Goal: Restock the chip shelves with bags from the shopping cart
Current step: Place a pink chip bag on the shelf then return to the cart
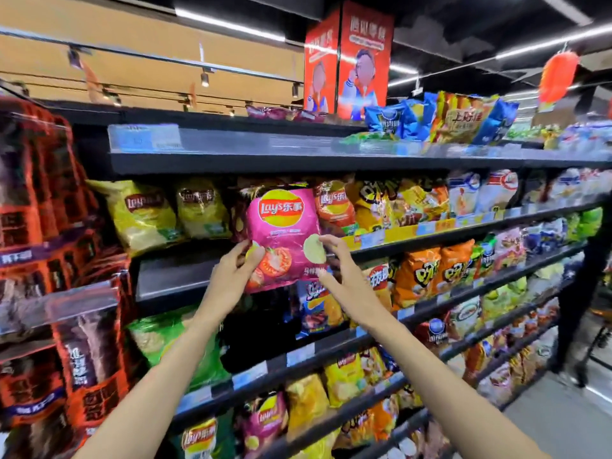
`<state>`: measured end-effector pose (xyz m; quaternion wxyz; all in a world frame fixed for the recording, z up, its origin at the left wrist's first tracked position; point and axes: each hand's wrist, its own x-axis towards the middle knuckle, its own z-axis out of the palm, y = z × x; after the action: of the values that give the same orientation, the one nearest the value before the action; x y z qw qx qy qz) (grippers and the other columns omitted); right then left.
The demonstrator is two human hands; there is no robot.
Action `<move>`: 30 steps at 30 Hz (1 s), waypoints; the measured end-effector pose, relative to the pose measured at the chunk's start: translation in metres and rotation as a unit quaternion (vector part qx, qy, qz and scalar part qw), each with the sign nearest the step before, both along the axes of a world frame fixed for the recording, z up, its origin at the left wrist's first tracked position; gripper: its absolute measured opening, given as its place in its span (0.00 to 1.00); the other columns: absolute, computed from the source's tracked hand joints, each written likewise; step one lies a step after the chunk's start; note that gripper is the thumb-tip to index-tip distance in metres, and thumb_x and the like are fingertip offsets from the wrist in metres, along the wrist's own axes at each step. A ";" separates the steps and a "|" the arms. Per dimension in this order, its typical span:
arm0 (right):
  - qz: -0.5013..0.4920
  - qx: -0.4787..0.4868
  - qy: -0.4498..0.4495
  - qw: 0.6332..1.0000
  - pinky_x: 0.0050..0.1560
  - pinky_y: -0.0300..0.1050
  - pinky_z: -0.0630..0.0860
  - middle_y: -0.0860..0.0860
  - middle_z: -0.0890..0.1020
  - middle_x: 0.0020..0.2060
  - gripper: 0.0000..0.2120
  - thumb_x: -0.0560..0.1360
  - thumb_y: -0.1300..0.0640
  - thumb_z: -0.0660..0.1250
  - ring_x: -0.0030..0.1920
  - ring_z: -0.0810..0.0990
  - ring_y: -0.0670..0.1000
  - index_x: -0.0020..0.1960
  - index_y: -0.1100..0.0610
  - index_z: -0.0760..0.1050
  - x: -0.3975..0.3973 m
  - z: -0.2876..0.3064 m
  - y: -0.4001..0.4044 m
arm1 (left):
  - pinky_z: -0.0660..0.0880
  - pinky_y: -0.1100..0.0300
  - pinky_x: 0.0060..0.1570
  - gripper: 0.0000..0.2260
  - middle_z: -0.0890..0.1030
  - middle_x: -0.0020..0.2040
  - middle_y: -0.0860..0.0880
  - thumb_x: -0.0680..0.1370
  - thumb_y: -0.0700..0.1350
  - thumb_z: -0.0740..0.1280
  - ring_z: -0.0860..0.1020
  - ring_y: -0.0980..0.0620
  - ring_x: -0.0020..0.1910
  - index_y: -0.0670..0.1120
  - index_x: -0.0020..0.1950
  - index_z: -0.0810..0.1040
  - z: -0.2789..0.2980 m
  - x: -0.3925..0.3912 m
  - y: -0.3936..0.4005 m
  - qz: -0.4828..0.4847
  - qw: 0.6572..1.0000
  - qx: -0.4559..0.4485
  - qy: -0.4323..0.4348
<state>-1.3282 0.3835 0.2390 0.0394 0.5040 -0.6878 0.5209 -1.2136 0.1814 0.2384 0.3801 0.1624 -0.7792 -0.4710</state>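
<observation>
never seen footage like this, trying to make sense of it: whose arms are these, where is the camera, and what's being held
There is no machine here. One wide-angle camera sits on a person's head, looking forward and down, so the two bare arms are the wearer's own. They face supermarket shelves stocked with snack bags. The left hand pinches the lower left corner of a pink Lay's bag with tomatoes printed on it; the right hand touches its lower right edge with relaxed fingers. The bag is held up in front of the second shelf, between yellow bags and orange bags. No cart is visible.
</observation>
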 end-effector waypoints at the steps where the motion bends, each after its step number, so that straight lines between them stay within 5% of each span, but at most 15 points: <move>1: 0.005 -0.004 0.002 1.000 0.71 0.43 0.67 0.37 0.68 0.68 0.25 0.81 0.64 0.61 0.69 0.68 0.39 0.73 0.47 0.61 -0.006 0.001 -0.005 | 0.75 0.63 0.50 0.20 0.83 0.53 0.52 0.79 0.58 0.65 0.82 0.57 0.51 0.54 0.69 0.71 0.004 -0.005 -0.003 -0.002 1.000 0.005 0.006; 4: 0.010 -0.022 0.027 0.999 0.72 0.42 0.65 0.42 0.69 0.70 0.27 0.79 0.68 0.61 0.71 0.67 0.42 0.74 0.49 0.63 -0.026 0.012 -0.022 | 0.78 0.59 0.49 0.16 0.84 0.47 0.53 0.79 0.58 0.65 0.84 0.59 0.42 0.57 0.65 0.69 0.019 -0.021 -0.013 0.003 0.999 -0.011 0.031; 8: 0.000 -0.020 0.074 0.997 0.70 0.35 0.64 0.44 0.69 0.70 0.29 0.77 0.71 0.63 0.70 0.65 0.40 0.73 0.49 0.65 -0.055 0.014 -0.041 | 0.78 0.48 0.54 0.13 0.84 0.50 0.47 0.79 0.58 0.65 0.84 0.50 0.45 0.58 0.61 0.67 0.026 -0.042 -0.031 -0.003 0.999 -0.005 0.040; 14: 0.021 -0.057 0.127 0.990 0.69 0.51 0.71 0.44 0.68 0.70 0.31 0.75 0.74 0.64 0.71 0.66 0.42 0.72 0.49 0.67 -0.102 0.011 -0.067 | 0.76 0.56 0.56 0.15 0.80 0.54 0.50 0.80 0.55 0.65 0.81 0.53 0.51 0.61 0.65 0.65 0.034 -0.068 -0.046 0.002 1.000 -0.017 0.019; 18: 0.066 -0.041 0.160 0.984 0.71 0.50 0.69 0.42 0.66 0.71 0.32 0.77 0.72 0.63 0.74 0.63 0.43 0.74 0.48 0.64 -0.126 0.013 -0.073 | 0.76 0.47 0.61 0.18 0.80 0.56 0.51 0.79 0.53 0.66 0.80 0.55 0.54 0.61 0.66 0.64 0.034 -0.080 -0.052 0.019 1.000 -0.005 0.002; 24: 0.093 0.004 0.146 0.985 0.71 0.49 0.70 0.41 0.66 0.71 0.31 0.80 0.69 0.60 0.70 0.65 0.37 0.74 0.41 0.62 -0.156 0.013 -0.083 | 0.74 0.55 0.59 0.25 0.77 0.53 0.61 0.81 0.45 0.65 0.79 0.58 0.45 0.60 0.72 0.55 0.038 -0.094 -0.043 0.052 0.995 -0.033 -0.078; 27: 0.104 0.003 0.166 0.981 0.68 0.48 0.73 0.41 0.67 0.71 0.28 0.82 0.64 0.59 0.69 0.69 0.40 0.74 0.40 0.60 -0.166 0.012 -0.076 | 0.76 0.49 0.61 0.24 0.77 0.59 0.58 0.81 0.46 0.65 0.79 0.49 0.57 0.62 0.69 0.56 0.040 -0.093 -0.043 0.030 0.989 -0.051 -0.139; 30: 0.101 0.002 0.187 0.977 0.63 0.45 0.76 0.42 0.66 0.72 0.28 0.82 0.62 0.59 0.65 0.73 0.42 0.76 0.40 0.58 -0.175 0.009 -0.068 | 0.71 0.52 0.66 0.28 0.72 0.69 0.55 0.81 0.47 0.65 0.73 0.51 0.66 0.59 0.75 0.53 0.040 -0.094 -0.038 0.023 0.982 -0.056 -0.181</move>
<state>-1.5029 0.3160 0.2478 0.1134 0.6599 -0.6146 0.4170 -1.3072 0.1439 0.2786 0.2527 0.2415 -0.8562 -0.3805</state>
